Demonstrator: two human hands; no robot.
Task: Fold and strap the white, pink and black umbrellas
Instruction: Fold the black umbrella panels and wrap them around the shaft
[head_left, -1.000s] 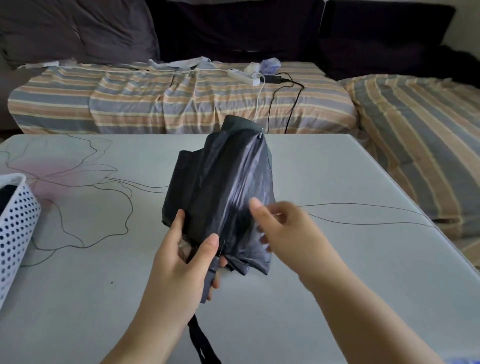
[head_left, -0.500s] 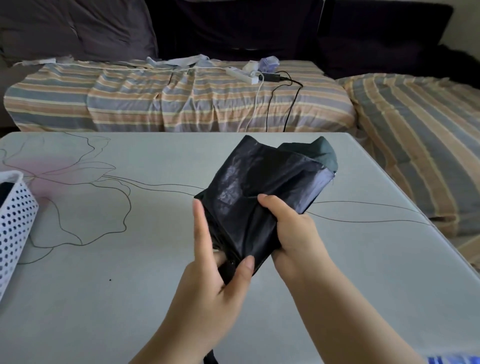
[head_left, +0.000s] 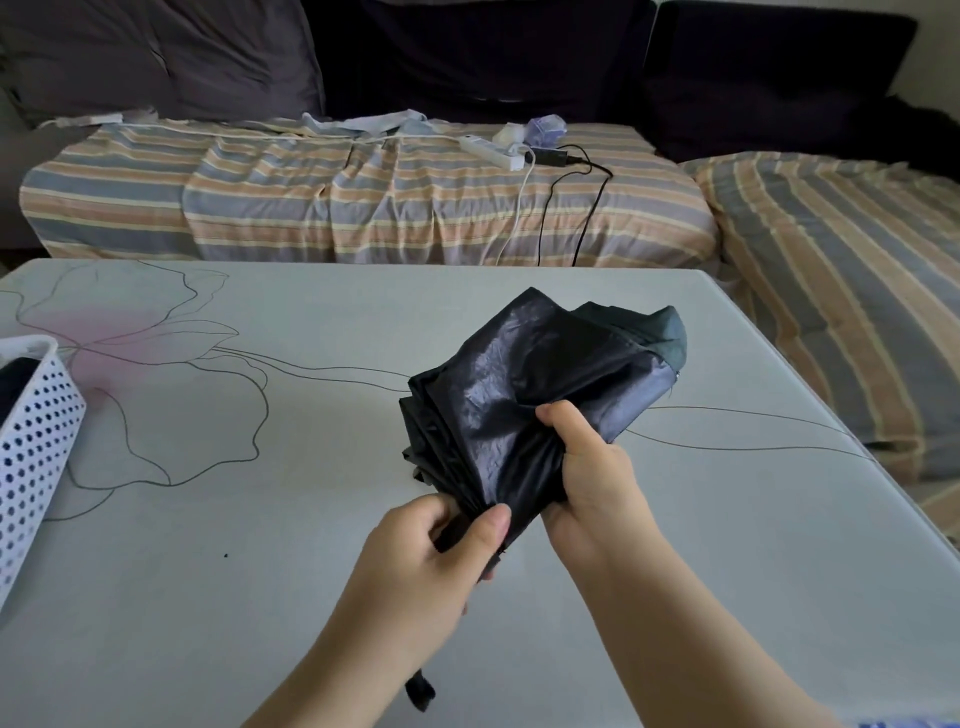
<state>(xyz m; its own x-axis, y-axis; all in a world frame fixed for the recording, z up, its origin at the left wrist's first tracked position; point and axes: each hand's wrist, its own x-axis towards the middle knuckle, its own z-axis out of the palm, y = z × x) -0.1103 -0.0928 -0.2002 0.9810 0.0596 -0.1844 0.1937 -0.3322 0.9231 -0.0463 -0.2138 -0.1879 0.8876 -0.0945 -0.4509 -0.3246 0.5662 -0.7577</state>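
Above a pale table (head_left: 208, 597), the left hand (head_left: 415, 566) curls thumb and fingers around the lower end of a black umbrella (head_left: 524, 400), while the right hand (head_left: 592, 478) clamps its gathered canopy, thumb on top; the canopy fans toward one o'clock.

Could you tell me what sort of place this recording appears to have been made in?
Probably a home living room: a sofa under a striped cover, dark cushions behind it, a power strip with cables on the seat, and a low table with a printed flower in front.
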